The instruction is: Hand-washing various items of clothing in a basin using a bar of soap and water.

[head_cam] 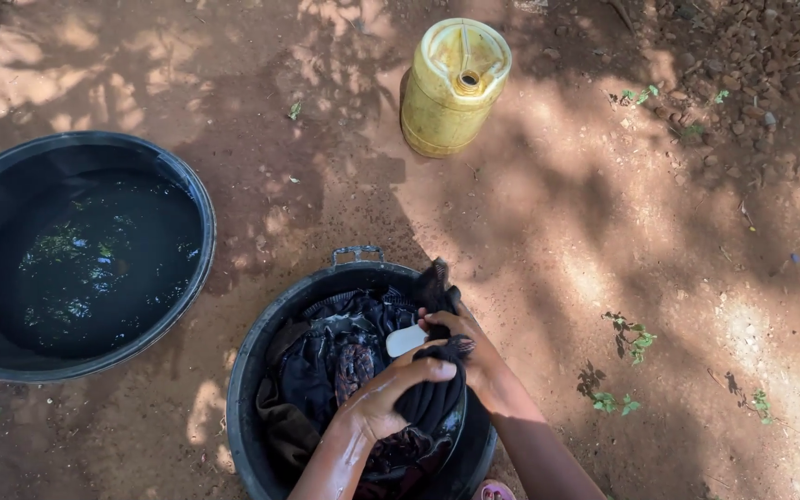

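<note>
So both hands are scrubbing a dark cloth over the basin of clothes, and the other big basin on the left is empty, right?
Not quite. In the head view the big basin on the left holds water. Otherwise right: the left hand and right hand work a dark cloth over the basin of clothes.

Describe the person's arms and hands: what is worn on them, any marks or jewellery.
Both forearms are bare, with no sleeves in view. The left hand and right hand wear no gloves, and no rings, bracelets or watch show. Both look wet and glossy. The upper arms are out of frame.
</note>
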